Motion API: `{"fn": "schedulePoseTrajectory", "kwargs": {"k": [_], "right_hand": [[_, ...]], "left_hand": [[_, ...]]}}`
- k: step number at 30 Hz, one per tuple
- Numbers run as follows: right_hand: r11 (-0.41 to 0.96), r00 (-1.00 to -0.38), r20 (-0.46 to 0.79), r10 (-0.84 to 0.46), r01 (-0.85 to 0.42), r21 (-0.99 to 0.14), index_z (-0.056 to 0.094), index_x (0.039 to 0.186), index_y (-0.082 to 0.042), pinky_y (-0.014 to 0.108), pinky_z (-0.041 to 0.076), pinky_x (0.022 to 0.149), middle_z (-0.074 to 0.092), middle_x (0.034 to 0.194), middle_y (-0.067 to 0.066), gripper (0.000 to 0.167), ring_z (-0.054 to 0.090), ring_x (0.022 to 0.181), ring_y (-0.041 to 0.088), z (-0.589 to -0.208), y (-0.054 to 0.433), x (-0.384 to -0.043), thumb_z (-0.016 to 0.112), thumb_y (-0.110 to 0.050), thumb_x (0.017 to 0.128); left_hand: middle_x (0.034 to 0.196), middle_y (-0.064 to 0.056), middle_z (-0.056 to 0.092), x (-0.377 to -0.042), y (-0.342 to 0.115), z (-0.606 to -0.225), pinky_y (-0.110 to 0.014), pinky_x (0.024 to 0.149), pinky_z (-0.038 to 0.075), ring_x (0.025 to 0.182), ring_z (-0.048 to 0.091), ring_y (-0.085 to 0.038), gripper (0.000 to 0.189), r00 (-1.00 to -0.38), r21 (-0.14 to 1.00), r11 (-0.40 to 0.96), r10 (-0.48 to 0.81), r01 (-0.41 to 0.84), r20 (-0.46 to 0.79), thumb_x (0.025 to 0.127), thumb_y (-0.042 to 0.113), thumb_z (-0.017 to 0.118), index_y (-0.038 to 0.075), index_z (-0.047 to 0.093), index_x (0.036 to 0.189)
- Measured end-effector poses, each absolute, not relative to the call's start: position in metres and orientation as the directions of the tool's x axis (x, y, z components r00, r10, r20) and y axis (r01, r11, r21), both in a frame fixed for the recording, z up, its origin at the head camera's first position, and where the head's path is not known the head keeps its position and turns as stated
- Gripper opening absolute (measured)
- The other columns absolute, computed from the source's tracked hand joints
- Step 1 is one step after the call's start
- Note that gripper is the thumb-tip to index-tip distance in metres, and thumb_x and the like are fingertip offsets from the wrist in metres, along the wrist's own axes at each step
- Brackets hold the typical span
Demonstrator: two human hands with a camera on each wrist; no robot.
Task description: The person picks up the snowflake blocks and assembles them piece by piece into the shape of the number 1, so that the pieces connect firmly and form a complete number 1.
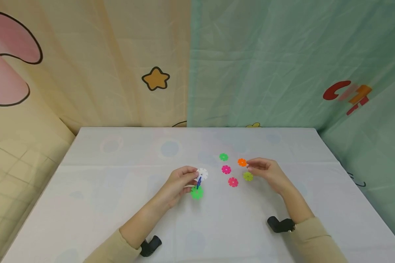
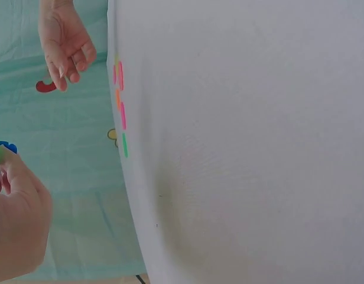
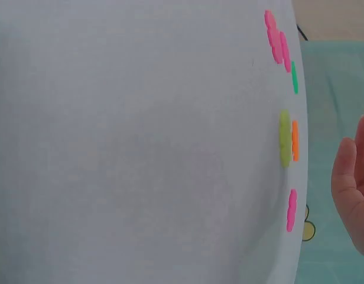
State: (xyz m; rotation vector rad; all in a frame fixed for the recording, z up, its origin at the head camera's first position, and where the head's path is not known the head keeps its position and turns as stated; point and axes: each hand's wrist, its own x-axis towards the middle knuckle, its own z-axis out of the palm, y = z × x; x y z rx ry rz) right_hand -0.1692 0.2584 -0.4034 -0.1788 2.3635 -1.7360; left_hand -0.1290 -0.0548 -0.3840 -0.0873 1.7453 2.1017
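My left hand [image 1: 177, 185] pinches a small cluster of notched plastic discs, a white disc [image 1: 202, 174], a blue disc [image 1: 199, 182] seen edge-on and a green disc [image 1: 196, 193]. In the left wrist view the blue disc [image 2: 7, 146] shows at the fingertips. Over the right part of the table hovers my right hand [image 1: 268, 174], its fingers loosely bent with nothing visible between them. Closest to its fingertips in the head view are an orange disc [image 1: 242, 162] and a yellow-green disc [image 1: 248, 176]; the right wrist view shows both lying on the tabletop, apart from the hand.
Two pink discs, an upper pink disc [image 1: 226, 169] and a lower pink disc [image 1: 233, 182], lie left of these, with a loose green disc [image 1: 223, 157] behind. Another pink disc [image 3: 292, 210] appears in the right wrist view. Curtains [image 1: 250, 65] hang behind the white-covered table [image 1: 95, 204].
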Motion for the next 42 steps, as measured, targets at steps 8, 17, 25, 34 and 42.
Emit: {"fn": "schedulePoseTrajectory", "kwargs": {"k": [8, 17, 25, 34, 42], "right_hand": [[0.327, -0.973, -0.119, -0.198, 0.049, -0.944, 0.053, 0.12, 0.011, 0.019, 0.049, 0.08, 0.057, 0.118, 0.024, 0.044, 0.06, 0.091, 0.006, -0.411, 0.275, -0.169, 0.066, -0.014, 0.087], [0.446, -0.968, -0.168, -0.185, 0.07, -0.892, 0.058, 0.116, 0.009, 0.021, 0.051, 0.075, 0.061, 0.109, 0.021, 0.038, 0.06, 0.087, 0.012, -0.418, 0.281, -0.171, 0.067, -0.008, 0.084], [0.572, -0.967, -0.188, -0.17, 0.059, -0.818, 0.061, 0.114, 0.004, 0.02, 0.049, 0.072, 0.061, 0.101, 0.015, 0.038, 0.055, 0.089, 0.023, -0.42, 0.274, -0.176, 0.073, -0.011, 0.081], [0.724, -0.973, -0.094, -0.212, -0.092, -0.683, 0.066, 0.093, 0.003, 0.026, 0.043, 0.061, 0.051, 0.076, 0.004, 0.026, 0.047, 0.073, 0.02, -0.422, 0.261, -0.183, 0.078, -0.009, 0.073], [0.727, -0.963, -0.07, -0.26, -0.147, -0.671, 0.062, 0.084, -0.001, 0.026, 0.038, 0.058, 0.047, 0.069, 0.004, 0.026, 0.044, 0.068, 0.019, -0.419, 0.26, -0.184, 0.081, -0.014, 0.071]], "left_hand": [[0.079, -0.001, 0.056, -0.128, -0.053, -0.381, -0.018, 0.056, 0.042, 0.069, 0.052, -0.011, 0.014, -0.93, 0.927, -0.155, 0.199, -0.342, -0.31, 0.092, 0.008, 0.055, -0.002, 0.058, 0.101], [0.078, -0.001, 0.055, -0.128, -0.052, -0.381, -0.018, 0.056, 0.043, 0.068, 0.052, -0.011, 0.011, -0.931, 0.924, -0.167, 0.188, -0.344, -0.313, 0.091, 0.008, 0.057, -0.001, 0.058, 0.096], [0.079, 0.001, 0.06, -0.129, -0.052, -0.383, -0.02, 0.061, 0.046, 0.07, 0.054, -0.011, 0.016, -0.93, 0.934, -0.138, 0.22, -0.328, -0.294, 0.088, 0.011, 0.063, 0.0, 0.056, 0.099], [0.077, 0.001, 0.06, -0.129, -0.05, -0.383, -0.021, 0.062, 0.045, 0.069, 0.054, -0.012, 0.015, -0.934, 0.939, -0.128, 0.211, -0.32, -0.29, 0.089, 0.01, 0.062, 0.0, 0.056, 0.099], [0.078, 0.001, 0.06, -0.128, -0.049, -0.379, -0.021, 0.062, 0.044, 0.07, 0.054, -0.011, 0.017, -0.933, 0.941, -0.124, 0.222, -0.315, -0.283, 0.089, 0.011, 0.061, 0.0, 0.055, 0.1]]}}
